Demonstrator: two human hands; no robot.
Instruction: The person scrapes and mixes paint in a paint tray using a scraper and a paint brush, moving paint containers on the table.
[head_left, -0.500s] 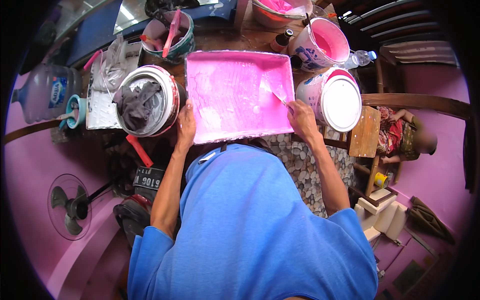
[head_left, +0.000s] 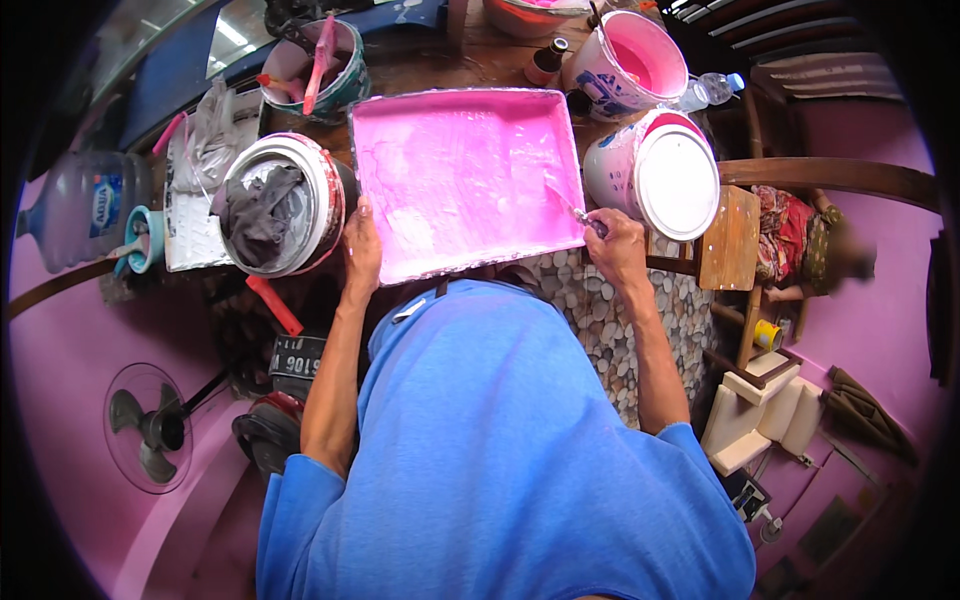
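A shallow paint tray, coated inside with wet pink paint, is in front of me at the table's near edge. My left hand grips its left side near the lower corner, thumb along the rim. In my right hand, by the tray's right edge, is a putty knife; its pink-smeared blade reaches over the rim into the tray. Left of the tray stands a bucket with a dark grey rag on top. At the right is a white lidded bucket with pink-stained edges.
Behind are an open pink-paint bucket, a dark bottle, a plastic bottle and a pail holding brushes. A wooden stool and a seated person are at right; a fan is at lower left.
The tray has tilted slightly, its right side shifting little. My right hand and the putty knife have moved slightly right and down, its blade now nearer the tray's right rim.
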